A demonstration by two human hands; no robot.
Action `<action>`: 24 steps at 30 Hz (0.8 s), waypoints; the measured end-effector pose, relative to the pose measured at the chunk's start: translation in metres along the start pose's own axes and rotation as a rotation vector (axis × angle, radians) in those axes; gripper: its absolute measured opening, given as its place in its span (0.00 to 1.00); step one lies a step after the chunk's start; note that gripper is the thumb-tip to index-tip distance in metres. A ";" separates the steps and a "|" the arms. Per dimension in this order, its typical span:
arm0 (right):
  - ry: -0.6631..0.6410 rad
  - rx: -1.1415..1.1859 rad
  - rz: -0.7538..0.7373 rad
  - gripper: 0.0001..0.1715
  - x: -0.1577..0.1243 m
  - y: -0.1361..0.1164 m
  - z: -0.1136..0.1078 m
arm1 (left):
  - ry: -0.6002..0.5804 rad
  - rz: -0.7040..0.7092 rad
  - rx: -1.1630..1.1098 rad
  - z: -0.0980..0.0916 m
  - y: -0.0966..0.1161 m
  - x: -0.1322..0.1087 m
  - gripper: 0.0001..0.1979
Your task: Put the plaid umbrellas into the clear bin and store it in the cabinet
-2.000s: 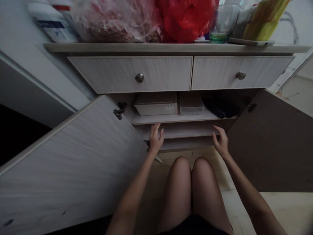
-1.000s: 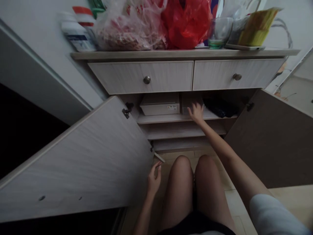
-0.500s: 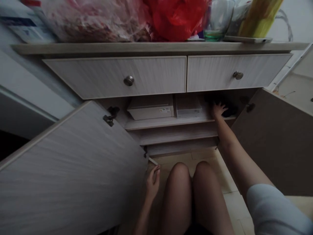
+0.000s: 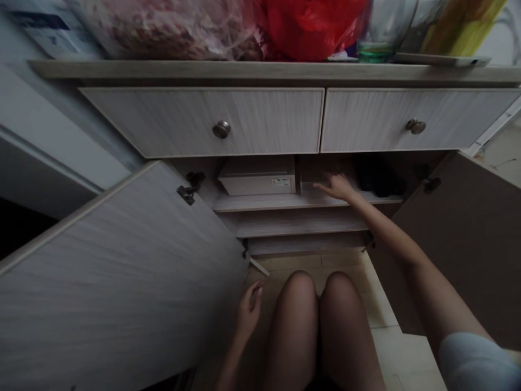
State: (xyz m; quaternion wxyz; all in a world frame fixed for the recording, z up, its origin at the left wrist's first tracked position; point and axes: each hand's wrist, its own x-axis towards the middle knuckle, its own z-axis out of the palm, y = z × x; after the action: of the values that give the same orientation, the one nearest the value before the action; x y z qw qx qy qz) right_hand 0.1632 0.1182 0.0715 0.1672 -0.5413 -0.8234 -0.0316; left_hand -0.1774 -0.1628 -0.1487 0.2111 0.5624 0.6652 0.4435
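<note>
Has the right hand (image 4: 338,186) way closer than the slack, empty-looking left hand (image 4: 249,310), with spread, seemingly empty fingers overlapping the low box (image 4: 312,172) just behind; can't tell contact tho.

We can read no word, number or brand anywhere. On the front of the white box (image 4: 254,184), which stands on the upper shelf (image 4: 307,202) at the left, we see a small pale sticker (image 4: 280,182) near the box's right end; it carries dark marks and a touch of colour, too small and blurred for us to make out. On the bottle (image 4: 61,30) at the far left of the cabinet top (image 4: 244,69), we see a dark blue band (image 4: 43,20) and a small dark mark (image 4: 52,39) below it; any lettering there is too blurred for us to read.
</note>
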 end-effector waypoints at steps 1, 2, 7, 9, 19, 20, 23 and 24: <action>-0.063 -0.064 -0.050 0.28 -0.003 -0.012 -0.001 | -0.016 0.010 -0.024 0.003 0.006 0.003 0.27; -0.110 -0.126 -0.090 0.26 -0.006 -0.020 -0.003 | -0.030 0.015 -0.050 0.006 0.013 0.005 0.26; -0.205 -0.317 -0.094 0.28 -0.023 0.008 -0.025 | -0.038 0.001 -0.102 0.010 0.026 0.001 0.25; -0.205 -0.345 -0.030 0.29 -0.031 0.035 -0.034 | -0.043 -0.009 -0.107 0.008 0.024 -0.005 0.26; -0.317 -0.118 0.132 0.24 -0.039 0.039 -0.052 | -0.053 0.032 -0.076 0.001 0.036 0.007 0.27; -0.336 -0.063 0.168 0.24 -0.035 0.031 -0.052 | -0.056 0.059 -0.066 0.003 0.042 0.014 0.26; -0.328 -0.067 0.308 0.32 -0.022 0.005 -0.045 | -0.029 0.235 -0.028 0.009 0.075 0.053 0.24; -0.328 -0.104 0.337 0.33 -0.019 -0.004 -0.040 | -0.003 0.320 -0.009 0.011 0.090 0.073 0.23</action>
State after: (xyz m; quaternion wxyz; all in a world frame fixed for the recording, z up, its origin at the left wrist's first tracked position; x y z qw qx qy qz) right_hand 0.1764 0.0901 0.1040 0.0058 -0.6769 -0.7348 0.0426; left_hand -0.1387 -0.0930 -0.0636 0.1412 0.6607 0.5650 0.4736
